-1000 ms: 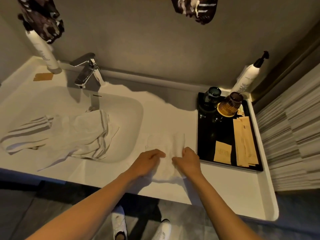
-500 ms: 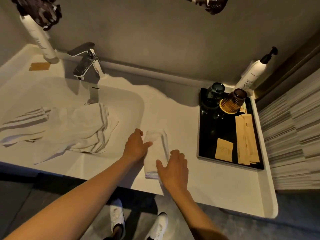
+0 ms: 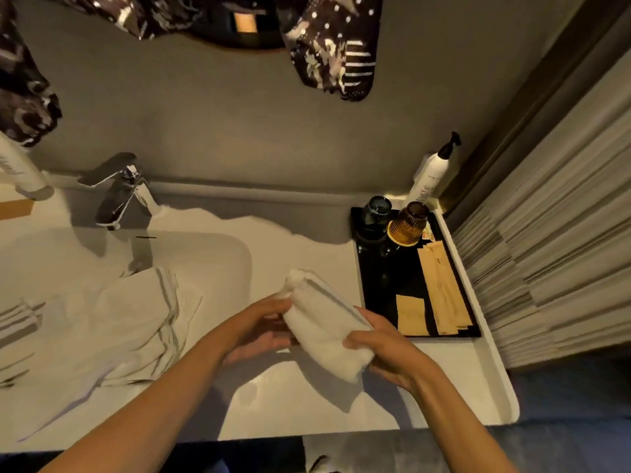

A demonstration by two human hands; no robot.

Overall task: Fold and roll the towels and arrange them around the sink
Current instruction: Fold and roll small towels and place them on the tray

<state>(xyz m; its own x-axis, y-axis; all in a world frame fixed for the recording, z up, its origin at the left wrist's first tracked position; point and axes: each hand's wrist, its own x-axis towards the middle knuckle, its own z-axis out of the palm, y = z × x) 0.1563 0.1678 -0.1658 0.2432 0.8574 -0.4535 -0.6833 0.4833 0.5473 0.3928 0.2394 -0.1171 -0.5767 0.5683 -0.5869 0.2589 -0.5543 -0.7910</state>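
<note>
Head view has us holding the small folded towel (image 3: 322, 327) lifted off the counter (image 3: 300, 407), slanted between our two hands: our left hand (image 3: 261, 331) cups its far side from underneath and our right hand (image 3: 386, 353) is closed over the near end, so both are clamped on the same cloth and a shadow sits on the counter below it. We judge the fold is the weak point — the towel is only pinched at its ends, and if either grip eases the layers could slip open, or the near end could sag and the whole piece unroll. To our right the black tray (image 3: 375, 278) lies just beside the towel's far edge; swinging the cloth that way could knock the glasses, which stand close together at the tray's back. The loose striped towel (image 3: 112, 322) draped over the sink basin (image 3: 218, 254) could also slide further in and pick up any water there, though we cannot tell whether the basin is wet. Counting what shows: one towel in hand, at least one more in the basin — the heap may hide another, two tumblers, one blue (image 3: 375, 213) and one amber (image 3: 408, 223), one faucet (image 3: 119, 196), and one pump bottle (image 3: 432, 172) in the right corner.
</note>
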